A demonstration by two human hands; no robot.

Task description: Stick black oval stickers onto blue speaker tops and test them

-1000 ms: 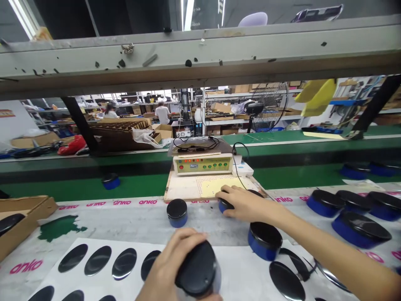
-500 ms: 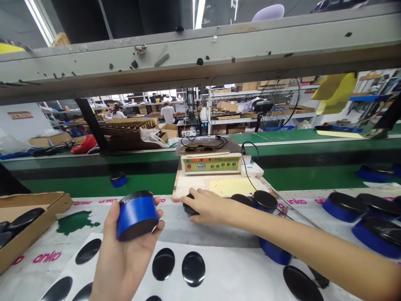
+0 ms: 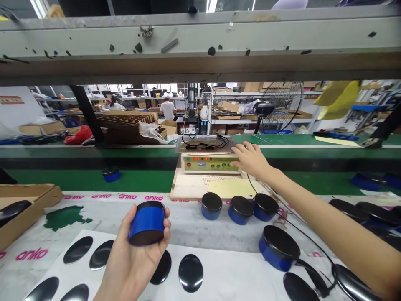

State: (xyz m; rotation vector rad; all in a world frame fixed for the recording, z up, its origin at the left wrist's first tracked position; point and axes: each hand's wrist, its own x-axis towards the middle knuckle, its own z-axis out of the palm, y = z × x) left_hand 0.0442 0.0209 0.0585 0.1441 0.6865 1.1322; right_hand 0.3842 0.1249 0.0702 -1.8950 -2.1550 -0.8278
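Observation:
My left hand [image 3: 138, 255] holds a round blue cylinder with black ends [image 3: 147, 223], tilted so its dark underside shows. My right hand [image 3: 252, 161] reaches over the right end of a cream electronic box [image 3: 206, 163] with red lit digits and green buttons. Its fingers are stretched out with nothing visible in them. The thumb is close to the rightmost button; I cannot tell whether it touches. Below the box, three small blue cylinders with black tops [image 3: 211, 205] stand in a row, and a larger one [image 3: 278, 247] stands nearer me, to the right.
Black oval discs [image 3: 191, 273] lie on a white sheet in front. A cardboard box [image 3: 34, 209] with black parts is at left. One blue cylinder [image 3: 111, 174] sits on the green belt [image 3: 150, 179]. A black cable [image 3: 307, 228] runs along the right. A shelf beam [image 3: 200, 46] crosses overhead.
My right hand has let go of a small cylinder in front of the board and moved up and right to the box. My left hand still holds its cylinder, now turned slightly.

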